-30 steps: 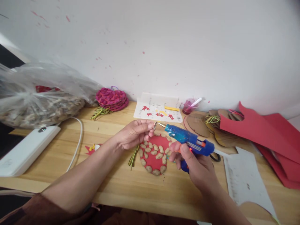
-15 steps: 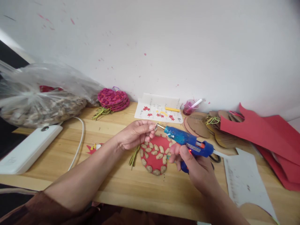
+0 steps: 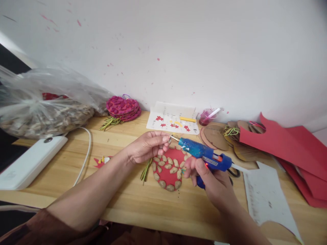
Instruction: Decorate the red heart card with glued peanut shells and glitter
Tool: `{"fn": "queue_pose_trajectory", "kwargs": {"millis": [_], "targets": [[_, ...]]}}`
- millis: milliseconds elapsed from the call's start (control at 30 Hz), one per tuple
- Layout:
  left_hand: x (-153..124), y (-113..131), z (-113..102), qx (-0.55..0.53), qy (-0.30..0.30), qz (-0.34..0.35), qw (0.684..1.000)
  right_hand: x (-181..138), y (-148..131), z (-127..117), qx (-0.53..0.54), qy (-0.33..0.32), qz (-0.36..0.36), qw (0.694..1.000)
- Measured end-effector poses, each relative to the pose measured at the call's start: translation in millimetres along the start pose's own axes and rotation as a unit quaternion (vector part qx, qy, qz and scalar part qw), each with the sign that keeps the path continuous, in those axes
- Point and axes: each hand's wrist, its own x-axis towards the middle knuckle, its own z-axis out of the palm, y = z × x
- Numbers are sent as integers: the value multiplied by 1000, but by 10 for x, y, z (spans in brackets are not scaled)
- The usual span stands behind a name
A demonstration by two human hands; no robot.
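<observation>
- Single head-worn view, looking forward and down over the person's forearms onto the wooden table [image 3: 122,204].
- It faces a white wall [image 3: 178,51] behind the table.
- Close range: both hands fill the centre.

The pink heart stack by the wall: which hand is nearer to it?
Left. The left hand is just in front of the stack; the right hand, holding the glue gun, is farther away.
</observation>
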Motion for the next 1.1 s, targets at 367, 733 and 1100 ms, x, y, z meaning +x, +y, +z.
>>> {"fn": "queue_pose_trajectory", "kwargs": {"millis": [367,733,1100], "targets": [[2,20,1,0,4,-9,1000,7,-18,3,-6,2,1,1000],[3,-1,-15,-8,9,-11,1000,-18,8,-16,-1,-5,11,1000],[7,-2,-11,-9,7,-11,1000,-10,-15,-12,-9,-5,7,1000]]}}
